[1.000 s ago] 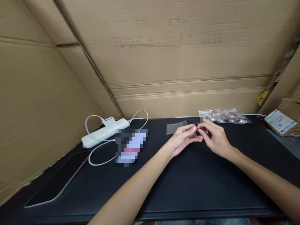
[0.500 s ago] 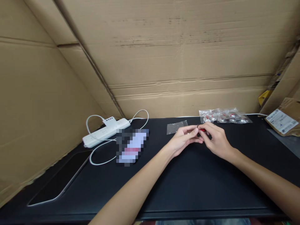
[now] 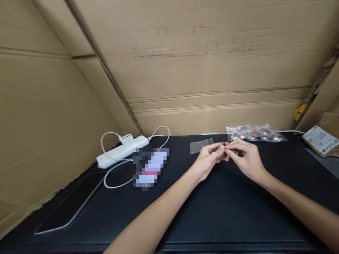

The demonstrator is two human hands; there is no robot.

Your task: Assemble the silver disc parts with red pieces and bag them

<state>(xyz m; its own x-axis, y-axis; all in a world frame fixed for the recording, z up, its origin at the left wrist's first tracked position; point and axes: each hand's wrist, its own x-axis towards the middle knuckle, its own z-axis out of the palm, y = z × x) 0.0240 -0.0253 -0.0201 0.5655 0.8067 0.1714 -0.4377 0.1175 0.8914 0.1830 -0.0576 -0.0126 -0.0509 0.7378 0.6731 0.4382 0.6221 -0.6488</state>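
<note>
My left hand (image 3: 210,157) and my right hand (image 3: 245,155) meet fingertip to fingertip above the black table (image 3: 225,211). Both are closed in a pinch around something small, mostly hidden by the fingers. A dark bit (image 3: 224,143) of it peeks out at the top, and a pale edge (image 3: 218,162) shows below the left fingers. Just behind the left hand lies a flat clear plastic bag (image 3: 198,146). Further back, near the right hand, are clear packets (image 3: 254,133) with several round silvery pieces marked with red.
To the left are a white power strip (image 3: 123,151) with white cables, a pixelated phone-like object (image 3: 152,169) and a dark tablet-like slab (image 3: 71,203). A brown package with a white label (image 3: 320,139) sits at the right. Cardboard walls (image 3: 185,70) enclose the back and sides.
The red part seen between the fingers is now mostly covered. My right fingers have shifted slightly, pinching closer together. The whole view has moved a little.
</note>
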